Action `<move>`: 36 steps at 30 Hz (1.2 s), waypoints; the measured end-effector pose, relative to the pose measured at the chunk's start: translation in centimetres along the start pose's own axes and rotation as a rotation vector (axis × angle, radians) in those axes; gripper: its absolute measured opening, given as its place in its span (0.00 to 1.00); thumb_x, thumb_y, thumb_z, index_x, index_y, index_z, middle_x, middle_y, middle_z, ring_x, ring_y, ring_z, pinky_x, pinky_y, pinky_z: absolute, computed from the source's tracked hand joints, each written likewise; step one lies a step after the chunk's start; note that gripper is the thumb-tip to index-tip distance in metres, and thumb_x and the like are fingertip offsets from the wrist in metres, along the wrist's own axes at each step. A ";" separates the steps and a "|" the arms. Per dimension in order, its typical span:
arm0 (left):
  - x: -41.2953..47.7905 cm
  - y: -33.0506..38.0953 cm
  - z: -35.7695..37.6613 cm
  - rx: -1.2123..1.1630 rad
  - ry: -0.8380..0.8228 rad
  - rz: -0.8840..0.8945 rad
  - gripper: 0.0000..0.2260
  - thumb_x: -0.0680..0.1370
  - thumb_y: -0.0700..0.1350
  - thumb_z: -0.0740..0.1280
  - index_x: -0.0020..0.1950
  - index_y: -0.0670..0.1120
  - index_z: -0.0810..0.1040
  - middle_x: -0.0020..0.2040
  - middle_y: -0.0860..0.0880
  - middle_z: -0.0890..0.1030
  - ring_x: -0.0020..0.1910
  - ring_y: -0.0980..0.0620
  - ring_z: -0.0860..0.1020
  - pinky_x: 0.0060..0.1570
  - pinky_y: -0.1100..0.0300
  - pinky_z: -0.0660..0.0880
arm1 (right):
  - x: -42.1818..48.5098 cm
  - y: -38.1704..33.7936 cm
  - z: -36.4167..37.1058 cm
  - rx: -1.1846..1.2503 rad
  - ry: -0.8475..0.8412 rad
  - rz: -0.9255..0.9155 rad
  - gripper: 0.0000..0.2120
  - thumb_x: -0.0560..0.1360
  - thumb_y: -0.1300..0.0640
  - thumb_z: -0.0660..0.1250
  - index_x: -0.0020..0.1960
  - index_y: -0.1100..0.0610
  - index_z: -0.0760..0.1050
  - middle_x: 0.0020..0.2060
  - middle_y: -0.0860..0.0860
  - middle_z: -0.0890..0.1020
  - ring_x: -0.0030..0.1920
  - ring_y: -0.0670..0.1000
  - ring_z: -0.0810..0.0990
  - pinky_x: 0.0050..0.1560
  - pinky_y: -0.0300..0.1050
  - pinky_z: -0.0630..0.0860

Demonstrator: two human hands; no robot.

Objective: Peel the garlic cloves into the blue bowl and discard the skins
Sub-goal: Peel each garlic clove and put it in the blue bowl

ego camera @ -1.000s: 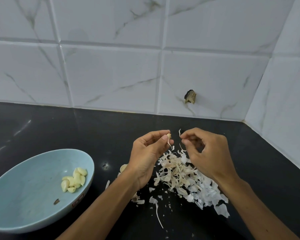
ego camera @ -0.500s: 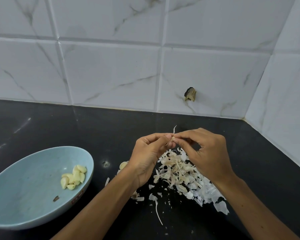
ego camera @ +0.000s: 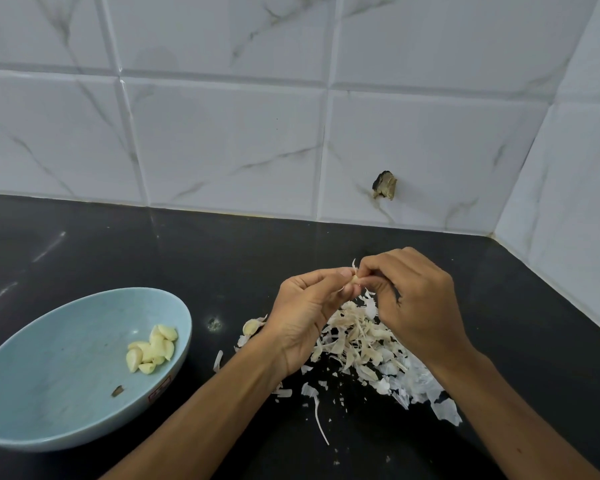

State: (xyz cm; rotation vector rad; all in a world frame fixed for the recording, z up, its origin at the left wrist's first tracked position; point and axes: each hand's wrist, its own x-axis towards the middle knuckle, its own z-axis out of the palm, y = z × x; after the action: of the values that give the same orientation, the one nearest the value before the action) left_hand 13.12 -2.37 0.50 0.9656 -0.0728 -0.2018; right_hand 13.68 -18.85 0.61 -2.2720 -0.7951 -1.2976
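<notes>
Pinch: left grip [ego camera: 305, 317], right grip [ego camera: 420, 306] on clove [ego camera: 355, 279] | skin sliver [ego camera: 353, 264] upright

Peeled cloves [ego camera: 152, 348] lie in the bowl [ego camera: 49, 410], left of the skin pile [ego camera: 368, 351] on the counter [ego camera: 153, 251].

The counter [ego camera: 153, 258] is finished in glossy black stone; the tiles [ego camera: 222, 150] are glazed smooth. The bowl [ego camera: 49, 358] is finished smooth and matt. The skins [ego camera: 361, 344] are seen papery, the cloves [ego camera: 153, 348] smooth.
</notes>
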 end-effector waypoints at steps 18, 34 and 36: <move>-0.3 0.0 0.2 0.093 0.004 0.076 0.04 0.76 0.35 0.72 0.47 0.41 0.86 0.46 0.42 0.85 0.43 0.51 0.83 0.47 0.63 0.81 | 0.1 -1.5 0.2 -0.064 -0.075 0.134 0.13 0.70 0.73 0.68 0.44 0.56 0.76 0.45 0.45 0.77 0.45 0.48 0.74 0.32 0.43 0.76; 0.3 0.6 -0.6 0.031 0.105 0.188 0.07 0.78 0.35 0.70 0.55 0.40 0.82 0.49 0.42 0.86 0.46 0.48 0.85 0.50 0.59 0.83 | 0.1 -1.8 0.1 0.206 -0.047 0.202 0.13 0.73 0.75 0.70 0.45 0.57 0.76 0.40 0.46 0.78 0.42 0.44 0.77 0.44 0.31 0.74; 0.2 0.5 -0.6 0.029 0.087 0.197 0.07 0.79 0.34 0.70 0.56 0.38 0.82 0.48 0.42 0.86 0.46 0.47 0.86 0.49 0.58 0.83 | 0.2 -1.2 -0.4 0.221 -0.020 0.297 0.09 0.73 0.63 0.77 0.47 0.54 0.78 0.38 0.44 0.81 0.40 0.43 0.81 0.42 0.33 0.78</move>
State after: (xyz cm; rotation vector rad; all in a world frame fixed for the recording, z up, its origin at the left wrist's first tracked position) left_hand 13.49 -1.69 0.57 0.9881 -0.0905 0.0223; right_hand 12.69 -18.09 1.01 -2.1309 -0.5505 -1.0017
